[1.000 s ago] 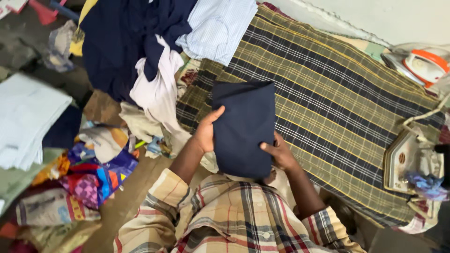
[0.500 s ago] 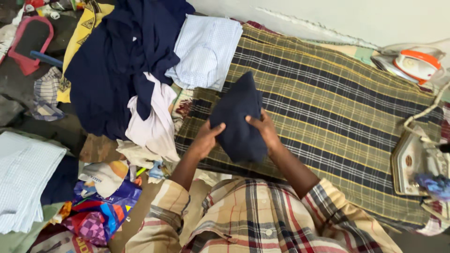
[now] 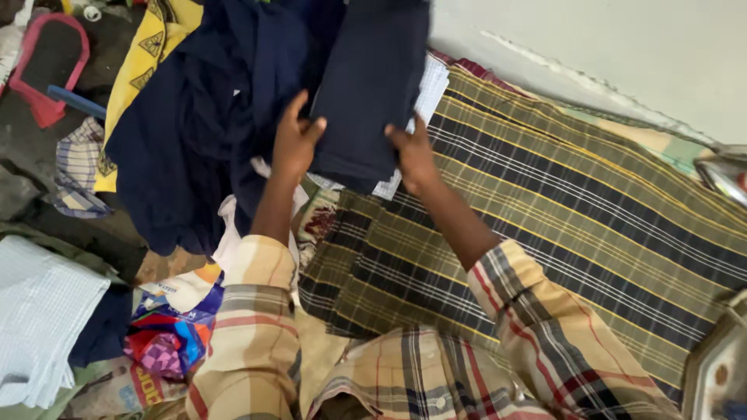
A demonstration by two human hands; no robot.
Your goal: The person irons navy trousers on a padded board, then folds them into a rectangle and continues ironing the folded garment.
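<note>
A folded dark navy garment [image 3: 373,85] is held out over the clothes pile at the far left of the plaid cloth. My left hand [image 3: 294,140] grips its left edge, thumb on top. On the garment's right edge, near the lower corner, sits my right hand [image 3: 412,155]. Beneath the garment lies a folded light blue checked shirt [image 3: 428,101]. Both arms wear plaid sleeves.
An olive and black plaid cloth [image 3: 560,233] covers the ironing surface to the right. A heap of navy clothes [image 3: 202,132] with a yellow cloth [image 3: 144,70] lies left. Folded white cloth [image 3: 39,319] and colourful bags [image 3: 167,342] sit lower left. An iron [image 3: 720,373] stands at the right edge.
Both hands have carried the folded navy garment away from the plaid cloth's near part, up and left over the pile and the light blue shirt.
</note>
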